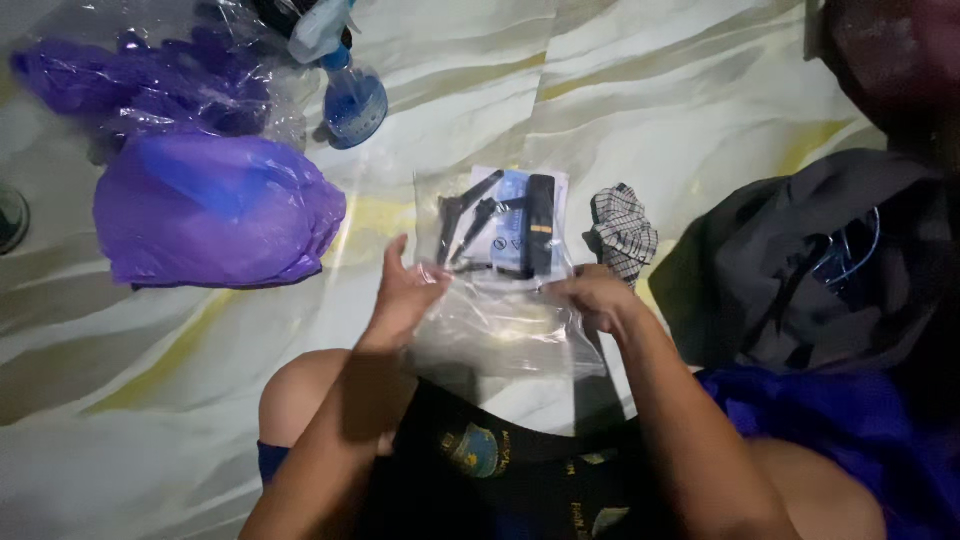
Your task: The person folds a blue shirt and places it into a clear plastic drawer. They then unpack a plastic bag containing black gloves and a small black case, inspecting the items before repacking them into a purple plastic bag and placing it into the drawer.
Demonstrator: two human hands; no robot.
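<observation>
A clear plastic bag lies on the marbled floor in front of my knees. Inside it are several black plastic parts and a pale blue printed sheet. My left hand pinches the bag's left edge. On the bag's right edge my right hand grips the plastic. Both hands hold the bag near its lower, open end.
A full purple plastic bag sits at the left, with more clear and purple wrapping behind it. A blue spray bottle stands at the back. A checked cloth and dark clothing lie at the right.
</observation>
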